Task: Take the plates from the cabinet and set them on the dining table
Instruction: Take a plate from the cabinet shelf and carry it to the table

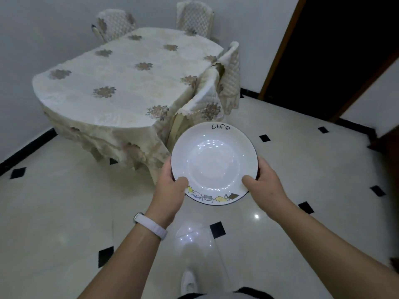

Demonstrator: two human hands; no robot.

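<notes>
Tiled floor [64,212] beneath hand-held empty plate [213,162]

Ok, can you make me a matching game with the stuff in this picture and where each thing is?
Things:
1. plate
2. tablecloth
3. wristband
4. shoe

Places:
A. on the floor at the bottom
B. on the left wrist
C. held between the left hand and right hand
D. draped over the dining table

Pairs: 1-C, 2-D, 3-B, 4-A
</notes>
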